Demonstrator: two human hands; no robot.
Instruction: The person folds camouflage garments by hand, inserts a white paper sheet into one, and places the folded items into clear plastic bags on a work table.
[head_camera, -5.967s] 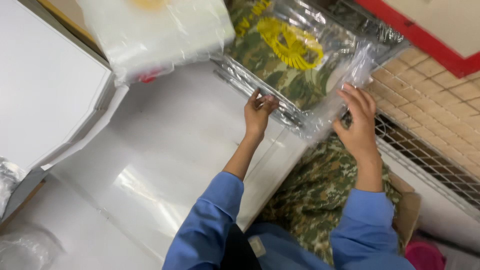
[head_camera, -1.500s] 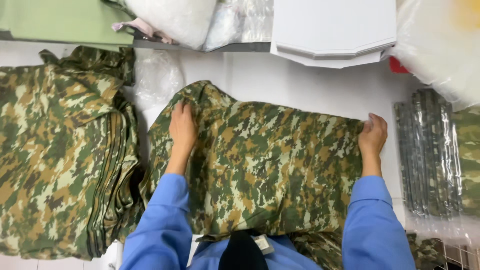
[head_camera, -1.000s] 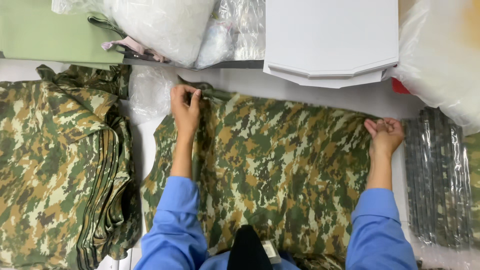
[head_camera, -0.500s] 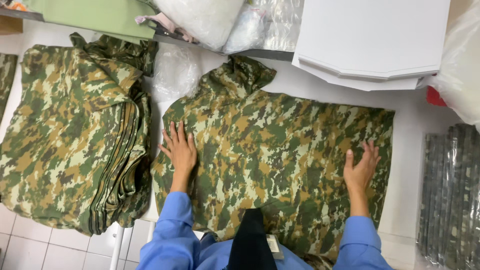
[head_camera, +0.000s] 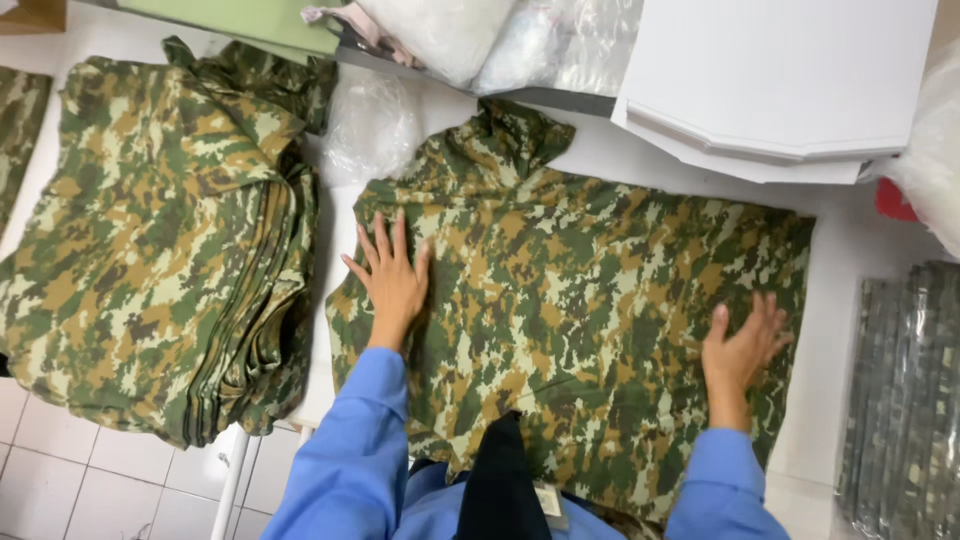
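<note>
Change: since the frame half a second ago both hands sit a little lower on the cloth, fingers spread wider; a second and a half ago they pinched the garment's upper edge, now they press flat.
Left hand (head_camera: 392, 275): palm down on the left part of the camouflage garment (head_camera: 590, 300), fingers splayed, grip open, nothing clasped.
Right hand (head_camera: 742, 345): flat near the garment's right lower edge, fingers fanned, grip open, nothing clasped.
Garment position: spread on the white bench (head_camera: 850, 250), directly before the person, collar end bunched at the top.
Garment material: woven cloth, pixel-pattern green, tan and brown; surface mostly smooth, slight creases near the collar.
Sleeves: blue, plain fabric, both forearms covered.
Stack (head_camera: 160, 240): folded garments of like pattern, left of the spread one, layered edges showing along its right side.
Clear bag (head_camera: 372, 125): crumpled thin film, between stack and collar.
White boards (head_camera: 780, 80): flat, rigid, angular corners, upper right.
Wrapped bundle (head_camera: 905, 400): glossy film over camouflage cloth, far right.
</note>
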